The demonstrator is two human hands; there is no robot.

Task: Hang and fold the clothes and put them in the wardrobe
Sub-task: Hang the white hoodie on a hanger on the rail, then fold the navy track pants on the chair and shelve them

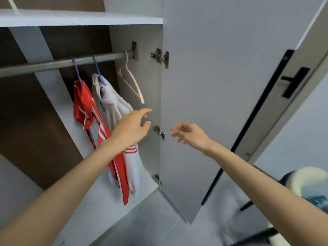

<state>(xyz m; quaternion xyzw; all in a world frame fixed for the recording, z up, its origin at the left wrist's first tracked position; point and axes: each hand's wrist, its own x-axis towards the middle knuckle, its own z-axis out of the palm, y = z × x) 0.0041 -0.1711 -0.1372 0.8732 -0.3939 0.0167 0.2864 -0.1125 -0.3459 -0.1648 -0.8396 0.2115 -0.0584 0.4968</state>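
Observation:
Inside the open wardrobe a grey rail (53, 63) carries three hangers. A red and white garment (88, 110) hangs on a purple hanger, and a white garment (113, 103) hangs beside it on a blue hanger. An empty pink hanger (132, 80) hangs at the rail's right end. My left hand (133, 128) reaches up just below the pink hanger, fingers loosely spread and holding nothing. My right hand (191, 134) is raised in front of the open wardrobe door (213, 86), fingers relaxed and empty.
A white shelf (79, 18) runs above the rail. Hinges (160, 58) join the door to the wardrobe side. To the right stands a room door with a black handle (294, 82). A white and dark object (308, 181) sits at the lower right.

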